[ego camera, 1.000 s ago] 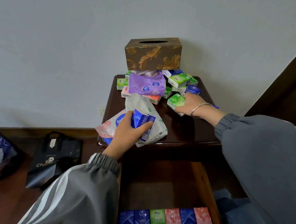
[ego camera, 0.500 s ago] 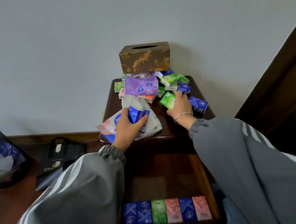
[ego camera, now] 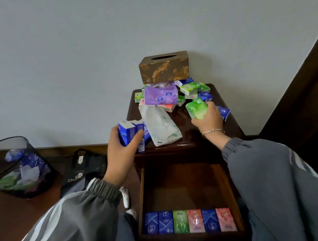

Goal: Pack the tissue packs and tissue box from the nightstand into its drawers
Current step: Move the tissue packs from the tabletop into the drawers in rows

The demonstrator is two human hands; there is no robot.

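Six tissue packs (ego camera: 189, 221) are lining the open drawer (ego camera: 230, 190) under the nightstand (ego camera: 234, 127). Above it, the left hand (ego camera: 122, 153) is gripping blue packs (ego camera: 130, 135) while the right hand (ego camera: 207, 119) is clutching a green pack (ego camera: 197, 109).

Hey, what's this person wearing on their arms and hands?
The left hand and right hand are bare. The left sleeve and right sleeve are loose grey fabric with pale stripes and gathered cuffs. A thin metal bangle circles the right wrist.

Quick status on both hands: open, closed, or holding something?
Left hand: holding blue plastic-wrapped tissue packs, apparently two.
Right hand: holding a green plastic-wrapped tissue pack.
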